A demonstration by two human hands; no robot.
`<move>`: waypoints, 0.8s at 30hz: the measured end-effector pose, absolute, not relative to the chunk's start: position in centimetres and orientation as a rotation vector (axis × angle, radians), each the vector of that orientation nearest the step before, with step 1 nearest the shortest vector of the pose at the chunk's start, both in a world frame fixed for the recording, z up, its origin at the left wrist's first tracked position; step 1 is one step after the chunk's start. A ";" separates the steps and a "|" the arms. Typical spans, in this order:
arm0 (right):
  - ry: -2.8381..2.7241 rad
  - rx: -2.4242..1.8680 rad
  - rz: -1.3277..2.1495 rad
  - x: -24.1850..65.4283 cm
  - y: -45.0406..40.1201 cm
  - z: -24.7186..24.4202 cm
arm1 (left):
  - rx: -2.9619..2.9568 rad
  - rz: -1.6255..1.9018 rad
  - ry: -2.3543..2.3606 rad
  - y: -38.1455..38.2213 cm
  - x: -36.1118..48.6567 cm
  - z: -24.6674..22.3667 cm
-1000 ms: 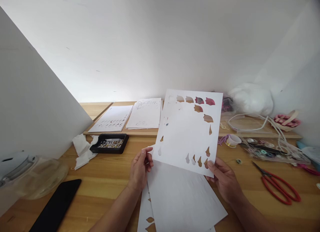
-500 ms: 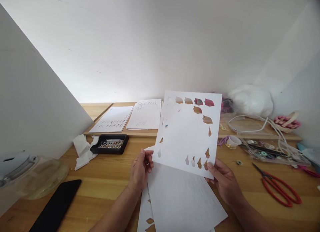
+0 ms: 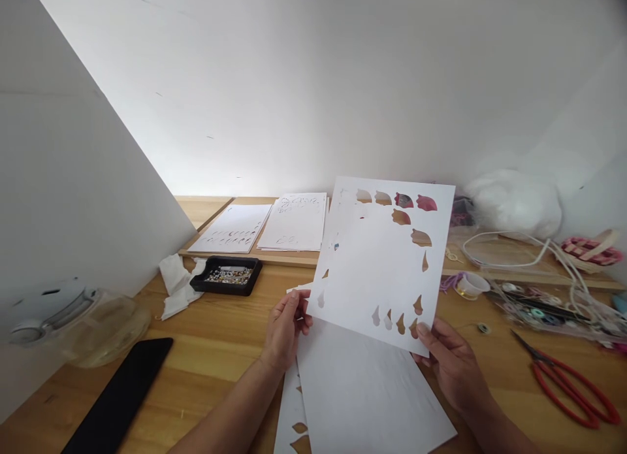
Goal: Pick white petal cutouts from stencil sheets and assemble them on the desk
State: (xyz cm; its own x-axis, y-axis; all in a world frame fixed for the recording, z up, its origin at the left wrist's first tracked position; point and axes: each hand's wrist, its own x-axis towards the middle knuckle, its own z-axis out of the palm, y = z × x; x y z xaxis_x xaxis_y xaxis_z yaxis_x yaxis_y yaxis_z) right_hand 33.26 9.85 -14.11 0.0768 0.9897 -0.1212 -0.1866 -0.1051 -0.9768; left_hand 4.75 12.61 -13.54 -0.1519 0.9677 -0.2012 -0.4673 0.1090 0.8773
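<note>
A white paper sheet with petal-like cutouts (image 3: 372,264) is held up and tilted in front of me, the table showing through its holes. My right hand (image 3: 450,362) pinches its lower right corner, thumb on the front face. At its lower left edge, my left hand (image 3: 289,323) has its fingers curled against the paper. Beneath lies a plain white sheet (image 3: 367,395), slightly wrinkled. Under that one, another cut-out sheet (image 3: 289,421) with leaf-shaped holes sticks out on the left.
Two paper stacks (image 3: 230,225) rest on a raised wooden board at the back. A black tray of beads (image 3: 228,275), tissue (image 3: 176,284) and a black phone-like slab (image 3: 122,395) are left. Red-handled scissors (image 3: 568,382), a white cup (image 3: 473,285) and a pink basket (image 3: 590,251) are right.
The whole scene has shifted a little to the right in view as the camera turned left. Both hands keep the same hold on the cut-out sheet.
</note>
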 end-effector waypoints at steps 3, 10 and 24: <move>-0.920 -1.204 1.301 33.1 9.8 -13.9 | 0.681 1.401 1.025 12.6 4.8 -13.7; -0.962 -1.142 1.304 33.1 9.8 -14.1 | 0.827 1.362 1.033 12.3 5.0 -13.7; -0.990 -1.167 1.310 33.2 9.8 -14.3 | 0.791 1.354 1.058 12.4 5.0 -14.0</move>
